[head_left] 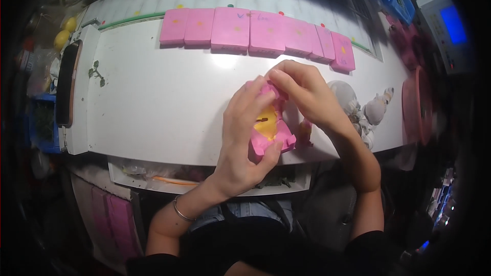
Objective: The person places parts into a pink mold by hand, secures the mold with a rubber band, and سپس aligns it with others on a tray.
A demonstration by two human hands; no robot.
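A pink rubber mold (286, 140) with a yellow inner part (266, 125) is held over the front middle of the white table. The yellow part has a small dark slot in it. My left hand (240, 133) wraps round the mold's left side, thumb at its near edge and fingers across its far part. At the far end my right hand (304, 87) pinches with thumb and fingers close to the left fingertips; what lies between them is hidden. A small pink and yellow piece (305, 132) is just right of the mold.
Several pink blocks (230, 29) form a row along the back. White cloth bundles (376, 110) and a pink round tub (417, 105) lie to the right. A phone (68, 83) stands at the left edge. Below the tabletop is an open drawer (153, 174).
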